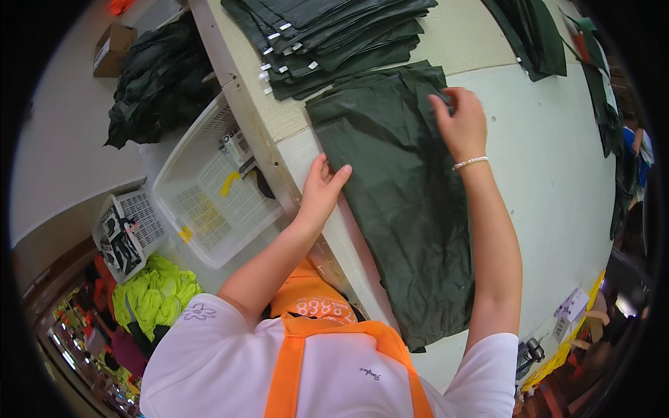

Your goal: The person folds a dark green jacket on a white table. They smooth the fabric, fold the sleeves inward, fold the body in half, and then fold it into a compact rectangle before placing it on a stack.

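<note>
The folded dark green cloth [401, 181] lies on the table [550, 167], probably light, limp and slippery, best taken by opposite edges; the left hand [321, 196], grip loosely parted, is at its left edge; the right hand [465, 129] half-curls near the top, any hold I cannot tell

The person wears a white shirt [341, 366] — flower outline [199, 312] on the left sleeve [185, 348], dark script [369, 374] in front — plus an orange apron [289, 359] and pale beaded bracelet [470, 162].
</note>
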`<control>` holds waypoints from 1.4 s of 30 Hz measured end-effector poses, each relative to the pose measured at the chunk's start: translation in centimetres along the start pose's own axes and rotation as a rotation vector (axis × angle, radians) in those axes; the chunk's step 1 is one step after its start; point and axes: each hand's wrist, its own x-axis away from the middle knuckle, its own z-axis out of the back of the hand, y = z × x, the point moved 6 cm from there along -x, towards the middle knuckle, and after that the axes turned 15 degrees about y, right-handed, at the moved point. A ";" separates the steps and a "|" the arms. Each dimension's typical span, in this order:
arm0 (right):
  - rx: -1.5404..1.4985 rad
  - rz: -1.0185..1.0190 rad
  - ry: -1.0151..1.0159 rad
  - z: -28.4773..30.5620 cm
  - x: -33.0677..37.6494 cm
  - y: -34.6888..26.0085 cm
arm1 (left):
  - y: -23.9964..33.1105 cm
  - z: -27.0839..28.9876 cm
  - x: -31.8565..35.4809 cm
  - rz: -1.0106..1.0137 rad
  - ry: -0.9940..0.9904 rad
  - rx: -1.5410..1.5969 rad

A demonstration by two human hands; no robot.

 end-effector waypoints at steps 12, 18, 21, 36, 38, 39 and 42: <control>0.167 -0.011 -0.020 -2.3 2.8 -1.4 | 0.6 -0.1 -0.4 0.214 -0.151 -0.241; 0.252 -0.424 -0.342 3.2 4.2 6.9 | -0.6 -0.4 0.2 0.388 -0.064 -0.100; -0.188 -0.724 -0.618 5.0 6.3 9.2 | 0.2 -0.8 0.9 0.378 -0.194 -0.031; -0.482 -0.826 -0.584 5.9 5.1 8.8 | 0.6 -2.6 2.1 -0.038 -0.227 0.038; -0.518 -0.666 -0.434 6.7 4.7 7.4 | 1.3 -3.4 2.6 -0.257 -0.272 -0.054; -0.662 -0.653 -0.544 5.8 5.1 7.9 | 0.1 -3.7 2.1 -0.010 -0.274 -0.003; -0.506 -0.530 -0.699 5.6 4.7 7.5 | 0.8 -4.9 2.1 0.104 -0.275 -0.058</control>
